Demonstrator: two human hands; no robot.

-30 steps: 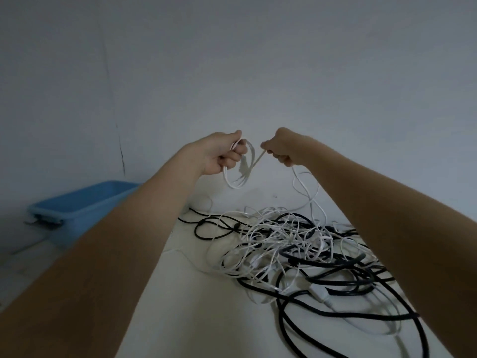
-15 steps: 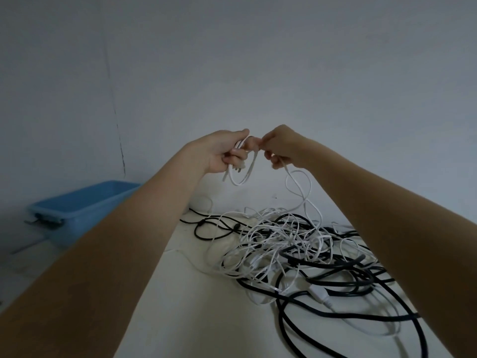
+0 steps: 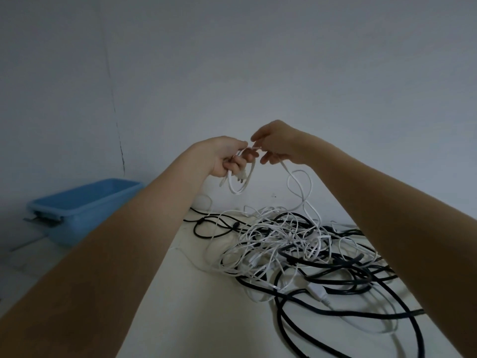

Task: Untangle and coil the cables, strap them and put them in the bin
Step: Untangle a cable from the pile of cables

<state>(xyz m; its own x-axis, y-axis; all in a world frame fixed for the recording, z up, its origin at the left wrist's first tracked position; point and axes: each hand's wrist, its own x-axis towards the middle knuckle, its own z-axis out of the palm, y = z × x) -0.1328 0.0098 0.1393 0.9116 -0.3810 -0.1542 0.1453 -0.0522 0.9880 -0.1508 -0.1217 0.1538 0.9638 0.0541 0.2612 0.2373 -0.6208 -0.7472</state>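
Observation:
A tangle of thin white cables [image 3: 278, 244] and thick black cables [image 3: 343, 275] lies on the white table [image 3: 196, 306]. My left hand [image 3: 227, 157] is raised above the pile and grips a small coil of white cable [image 3: 238, 180] that hangs below its fingers. My right hand [image 3: 278, 142] is close beside it, fingertips touching the left hand's, and pinches the same white cable, whose strand [image 3: 300, 187] drops in loose loops to the pile. The blue bin [image 3: 85, 205] sits low at the left, beyond the table's edge.
A white plug connector [image 3: 320, 293] lies among the black cables at the front right. A grey wall stands close behind the table. The table's left edge runs diagonally under my left forearm, with the floor below it.
My right hand moved left from a small gap to meet the left hand, then rose slightly above it. The hanging white strand slackened into wider loops.

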